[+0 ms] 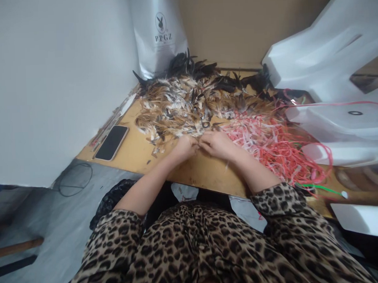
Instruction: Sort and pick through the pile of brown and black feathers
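My left hand (187, 148) and my right hand (218, 144) meet at the near side of a large pile of brown and white feathers (172, 113). Both are closed in a pinch, fingertips close together. Whatever lies between the fingers is too small and hidden to name. Just right of my right hand spreads a tangled heap of pink and red plastic strips (264, 142). Black feathers (188, 66) lie along the far edge of the pile. A small dark ring (206, 124) shows among the feathers just beyond my fingers.
A phone (112, 142) lies on the left of the wooden table (136, 154). A silver-white printed bag (161, 42) stands behind the feathers. White sewing-machine-like equipment (323, 69) fills the right side. A green strip (322, 188) lies near the front right edge. A black plastic bag (111, 199) is below.
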Available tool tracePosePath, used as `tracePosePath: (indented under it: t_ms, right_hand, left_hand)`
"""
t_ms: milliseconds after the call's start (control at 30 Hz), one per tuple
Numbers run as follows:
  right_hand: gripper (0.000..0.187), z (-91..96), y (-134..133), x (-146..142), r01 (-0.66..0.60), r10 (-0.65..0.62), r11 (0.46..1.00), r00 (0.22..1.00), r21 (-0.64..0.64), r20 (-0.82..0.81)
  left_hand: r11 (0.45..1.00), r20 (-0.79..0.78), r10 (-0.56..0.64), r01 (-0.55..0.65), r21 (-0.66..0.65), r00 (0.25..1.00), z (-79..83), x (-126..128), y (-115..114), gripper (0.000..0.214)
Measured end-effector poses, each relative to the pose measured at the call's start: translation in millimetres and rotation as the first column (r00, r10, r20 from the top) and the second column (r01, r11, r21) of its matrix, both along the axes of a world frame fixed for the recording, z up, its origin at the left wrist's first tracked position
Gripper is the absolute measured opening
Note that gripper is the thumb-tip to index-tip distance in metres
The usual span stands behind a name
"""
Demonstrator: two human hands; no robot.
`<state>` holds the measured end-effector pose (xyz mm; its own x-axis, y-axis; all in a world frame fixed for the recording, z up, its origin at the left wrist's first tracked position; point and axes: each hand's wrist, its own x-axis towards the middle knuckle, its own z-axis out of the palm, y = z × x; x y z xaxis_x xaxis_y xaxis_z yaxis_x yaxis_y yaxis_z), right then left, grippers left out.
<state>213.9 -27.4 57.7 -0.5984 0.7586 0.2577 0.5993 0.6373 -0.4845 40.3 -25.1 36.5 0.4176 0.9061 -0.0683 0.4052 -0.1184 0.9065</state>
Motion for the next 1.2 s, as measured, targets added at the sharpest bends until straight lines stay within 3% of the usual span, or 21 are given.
tracePosePath:
  t_ms: [67,133,233,333,433,500,767,833,1033,1200]
  right_hand:
    - [0.018,1.7,3,5,-0.08,0.059,0.981,0.991,-0.177,-0.121]
    - [0.019,1.4,8,9,-0.148,0.021,0.907,0.951,-0.395,-0.308]
    - [0.024,-2.0,12,8,-0.145,-0.207,0.806,0.839,-0.573,-0.503]
    - [0.027,-5.5,10,-1,-0.232,-0.354,0.723,0.685,-0.651,-0.637]
    - [0.028,-7.4,8,-8,-0.391,-0.394,0.618,0.596,-0.682,-0.699]
    - [0.029,-9.1,8,-10,-0.401,-0.438,0.575,0.586,-0.713,-0.682]
    - [0.037,-21.2,11,-23,-0.117,-0.644,0.627,0.479,-0.77,-0.596]
    - [0.038,-20.8,11,-24,-0.107,-0.656,0.631,0.456,-0.768,-0.602]
    - [0.041,-17.2,11,-18,-0.302,-0.657,0.581,0.374,-0.756,-0.654]
    - [0.042,-17.9,9,-22,-0.259,-0.667,0.608,0.347,-0.75,-0.66]
  left_hand:
    - [0.986,0.004,-0.148,0.148,-0.072,0.989,8.9,-5,-4,0.014]
    - [0.944,0.145,-0.206,0.235,-0.233,0.968,15.8,-9,-7,0.013]
    - [0.921,0.381,-0.019,0.164,-0.353,0.925,17.0,-9,-9,0.021]
    - [0.873,0.587,0.215,0.116,-0.474,0.781,10.3,-3,-8,0.019]
    - [0.825,0.649,0.368,0.088,-0.559,0.666,3.8,6,-8,0.012]
    - [0.813,0.639,0.421,0.044,-0.58,0.643,0.9,12,-8,0.008]
    - [0.855,0.497,0.484,-0.27,-0.442,0.72,-6.5,26,-11,0.014]
    - [0.87,0.486,0.457,-0.261,-0.418,0.745,-6.3,25,-10,0.015]
    - [0.889,0.501,0.36,-0.127,-0.44,0.787,-8.8,17,-13,0.024]
    - [0.916,0.413,0.304,-0.145,-0.373,0.858,-15.9,19,-19,0.029]
